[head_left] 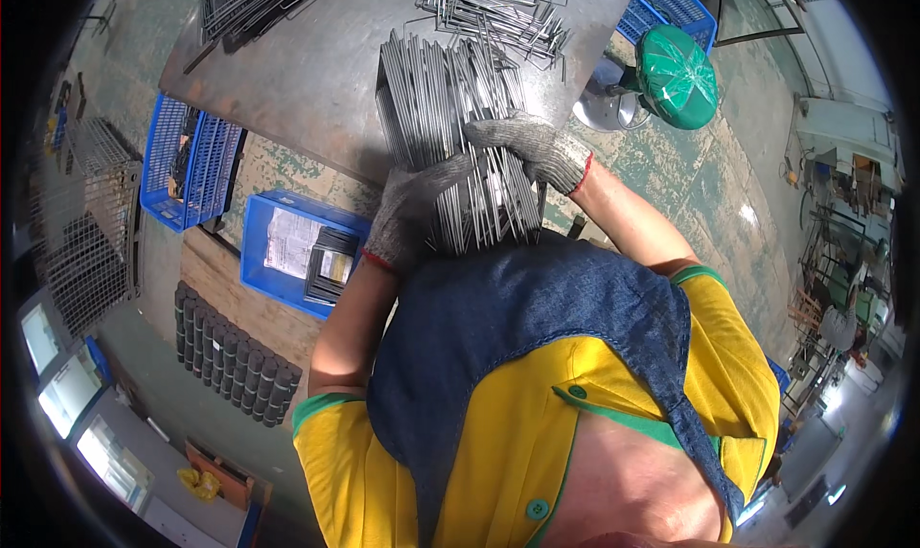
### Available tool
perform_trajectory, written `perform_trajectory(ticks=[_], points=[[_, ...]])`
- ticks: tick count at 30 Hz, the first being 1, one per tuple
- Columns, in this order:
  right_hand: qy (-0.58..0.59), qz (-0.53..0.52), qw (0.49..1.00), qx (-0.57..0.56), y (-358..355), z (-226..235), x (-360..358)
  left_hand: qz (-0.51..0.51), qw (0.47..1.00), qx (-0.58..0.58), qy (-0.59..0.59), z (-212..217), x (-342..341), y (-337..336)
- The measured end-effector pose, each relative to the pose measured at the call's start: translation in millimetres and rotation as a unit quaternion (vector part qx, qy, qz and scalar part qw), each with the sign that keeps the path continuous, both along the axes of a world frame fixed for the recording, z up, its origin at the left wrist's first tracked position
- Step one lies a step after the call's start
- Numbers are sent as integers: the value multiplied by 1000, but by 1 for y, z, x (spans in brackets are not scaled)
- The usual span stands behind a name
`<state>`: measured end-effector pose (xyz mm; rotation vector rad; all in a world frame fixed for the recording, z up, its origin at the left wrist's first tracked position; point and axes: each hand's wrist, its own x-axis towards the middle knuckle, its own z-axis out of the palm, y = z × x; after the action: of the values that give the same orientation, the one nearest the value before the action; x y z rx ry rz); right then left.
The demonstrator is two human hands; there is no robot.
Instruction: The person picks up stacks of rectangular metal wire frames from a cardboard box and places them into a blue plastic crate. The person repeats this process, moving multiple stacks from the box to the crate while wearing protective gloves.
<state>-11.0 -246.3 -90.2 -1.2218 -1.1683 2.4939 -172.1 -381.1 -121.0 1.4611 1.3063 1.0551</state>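
Note:
A thick stack of bent steel wire frames stands at the table's near edge, close against my apron. Its thin grey wires lie side by side, and some on the right lean out of line. My left hand, in a grey knit glove, grips the stack's left side, thumb laid across the wires. From the right, my gloved right hand closes over the wires, its thumb pointing left. The stack hides some fingertips of both hands. Beyond it, more loose bent wire pieces lie heaped on the metal table.
Another pile of wire frames sits at the table's far left. Blue crates stand on the left floor, near bundled dark rods. A green-topped stool is to the right, with a blue basket behind it.

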Motion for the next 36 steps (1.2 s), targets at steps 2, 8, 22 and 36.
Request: perform_trajectory(ticks=[2, 8, 22, 36], points=[[27, -12, 999, -25, -5, 10, 1, 19, 999, -16, -30, 1, 2, 0], [47, 26, 998, -23, -3, 7, 4, 56, 983, -148, -96, 6, 6, -1], [47, 24, 997, -55, 6, -14, 7, 11, 998, -22, -65, 0, -5, -1], [83, -4, 993, -85, 2, -35, 12, 51, 997, -65, 0, 12, 0, -3]])
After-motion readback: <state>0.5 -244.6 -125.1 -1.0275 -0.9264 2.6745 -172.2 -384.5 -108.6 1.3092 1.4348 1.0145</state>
